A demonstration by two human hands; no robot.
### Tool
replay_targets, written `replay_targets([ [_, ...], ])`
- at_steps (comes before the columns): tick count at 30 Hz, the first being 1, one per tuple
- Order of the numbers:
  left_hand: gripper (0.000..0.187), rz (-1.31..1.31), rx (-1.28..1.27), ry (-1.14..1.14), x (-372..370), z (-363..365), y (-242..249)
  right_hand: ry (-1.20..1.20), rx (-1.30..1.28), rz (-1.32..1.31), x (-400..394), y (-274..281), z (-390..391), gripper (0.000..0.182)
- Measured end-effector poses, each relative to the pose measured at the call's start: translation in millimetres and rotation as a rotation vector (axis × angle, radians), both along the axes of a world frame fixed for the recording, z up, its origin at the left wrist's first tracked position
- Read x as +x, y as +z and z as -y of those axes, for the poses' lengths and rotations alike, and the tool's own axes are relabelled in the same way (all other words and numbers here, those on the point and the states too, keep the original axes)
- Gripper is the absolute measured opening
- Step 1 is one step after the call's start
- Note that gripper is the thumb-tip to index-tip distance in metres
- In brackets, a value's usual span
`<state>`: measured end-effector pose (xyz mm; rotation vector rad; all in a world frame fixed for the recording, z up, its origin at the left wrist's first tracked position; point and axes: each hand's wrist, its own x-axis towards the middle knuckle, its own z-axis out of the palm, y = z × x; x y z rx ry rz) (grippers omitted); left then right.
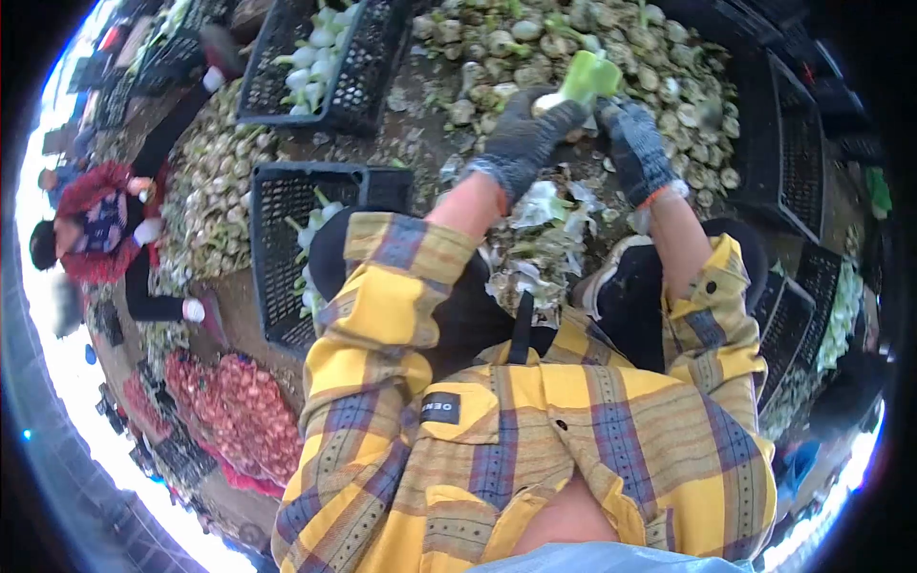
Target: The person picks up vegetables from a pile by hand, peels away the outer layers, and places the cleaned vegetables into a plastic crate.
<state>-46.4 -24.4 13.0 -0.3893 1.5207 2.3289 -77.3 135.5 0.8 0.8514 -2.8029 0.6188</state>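
Observation:
My left hand [530, 141], in a dark grey work glove, is closed around a white onion [589, 78] with a thick, pale green stalk. The stalk points up and to the right, and part of the bulb shows beside the thumb. My right hand [638, 151], in a grey glove with an orange cuff, is curled close beside the stalk. Whatever its fingers hold is hidden. Beyond both hands spreads a big heap of onions [683, 124] with dirty outer skins. Below them, between my knees, lies a pile of peeled skins [540, 248].
To my left stand a black crate [277, 248] and another crate [250, 100] with clean white onions. Dark crates [800, 143] line the right side. At far left a person [95, 224] in red sits by another onion heap [224, 181]. Filled red net bags [239, 411] lie lower left.

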Motion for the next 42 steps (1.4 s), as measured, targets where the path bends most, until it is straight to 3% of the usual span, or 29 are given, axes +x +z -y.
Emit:
replay_targets([
  [4,0.035,0.16,0.438,-0.044,-6,6,-12,0.005,-0.38,0.203,-15,-33,-10,0.021],
  [6,0.035,0.179,0.445,-0.046,-7,7,-16,0.031,-0.504,0.247,-13,-29,-5,0.02],
  [7,0.035,0.181,0.441,-0.072,-8,2,-10,-0.067,-0.447,0.243,-8,-17,-2,0.02],
  [8,0.034,0.07,0.134,-0.038,-3,0,-5,-0.152,-0.386,0.245,-3,-5,5,0.022],
  [9,0.033,-0.045,-0.17,-0.005,0,-3,-2,-0.287,-0.484,0.406,1,5,13,0.027],
  [13,0.031,0.045,-0.054,0.097,-6,-1,-12,-0.215,-0.644,0.436,4,-12,12,0.024],
  [15,0.031,0.128,0.074,0.114,-9,4,-12,-0.011,-0.384,0.101,0,-15,5,0.024],
  [16,0.03,0.215,0.203,0.132,-10,3,-10,-0.014,-0.385,0.1,0,-15,4,0.024],
  [18,0.031,0.211,0.128,0.132,-7,1,-10,0.011,-0.303,-0.019,0,-9,5,0.021],
  [19,0.031,0.195,0.092,0.124,-7,1,-15,-0.092,-0.539,0.22,11,4,9,0.02],
  [22,0.031,0.168,0.014,0.112,-11,4,-23,-0.162,-0.452,0.327,8,-6,11,0.019],
  [23,0.031,0.162,0.048,0.169,-15,6,-24,0.019,-0.081,-0.369,6,-5,2,0.02],
  [24,0.03,0.152,0.085,0.229,-19,9,-26,-0.046,-0.344,-0.008,5,2,2,0.015],
  [26,0.028,0.223,0.124,0.261,-24,18,-27,-0.263,-0.947,0.448,-10,-16,1,0.014],
  [27,0.027,0.194,0.198,0.311,-24,20,-21,-0.216,-0.574,0.105,-21,-25,-8,0.015],
  [28,0.026,0.165,0.272,0.358,-24,22,-16,-0.186,-0.922,0.239,-24,-35,-19,0.016],
  [30,0.025,0.189,0.294,0.427,-26,24,-5,-0.145,-0.649,0.261,-17,-13,-19,0.027],
  [31,0.026,0.18,0.272,0.448,-25,26,-1,-0.143,-0.65,0.264,-8,3,-15,0.027],
  [33,0.033,0.189,0.174,0.475,-26,31,-8,0.222,-0.037,0.818,12,29,-2,0.051],
  [34,0.033,0.192,0.172,0.474,-26,30,-7,0.211,0.064,0.578,22,13,-2,0.069],
  [36,0.041,0.058,-0.04,0.432,-24,26,-7,0.027,0.0,0.333,26,-1,8,0.064],
  [37,0.044,-0.037,-0.053,0.403,-24,24,-10,0.023,0.001,0.334,19,0,8,0.064],
  [38,0.044,-0.036,-0.051,0.398,-22,21,-16,-0.005,-0.283,0.526,7,2,8,0.06],
  [39,0.043,-0.249,-0.246,0.369,-20,16,-11,-0.033,-0.572,0.711,0,8,8,0.056],
  [40,0.043,-0.463,-0.44,0.335,-19,12,-5,-0.038,-0.572,0.71,-1,12,10,0.056],
  [41,0.036,-0.65,-0.718,0.115,-10,14,0,-0.139,-0.616,0.9,-1,16,14,0.051],
  [42,0.036,-0.649,-0.719,0.11,-9,12,-1,-0.242,-0.658,1.093,0,19,18,0.045],
])
